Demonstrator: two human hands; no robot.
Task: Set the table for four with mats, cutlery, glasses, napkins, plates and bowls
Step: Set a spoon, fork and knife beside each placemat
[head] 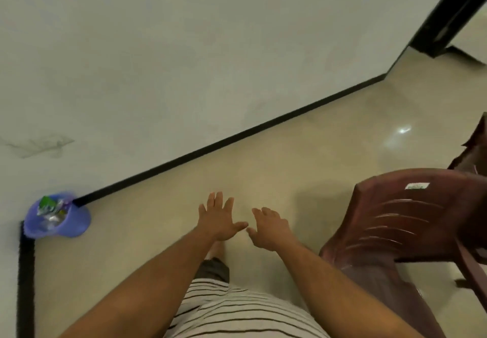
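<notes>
Empty-handed, a person's left hand (218,219) and right hand (271,228) hover spread, holding nothing, just left of a maroon plastic chair (400,221); no table or tableware shows, and a careless step could clip the chair or the blue bin (56,216) far left of it

- No legible text anywhere.
- White sticker (417,186) on the back of the maroon plastic chair (400,221): printed marks too blurred to read.
- Green-and-white wrapper (47,203) in the blue bin (71,225): printing present but unreadable.
</notes>
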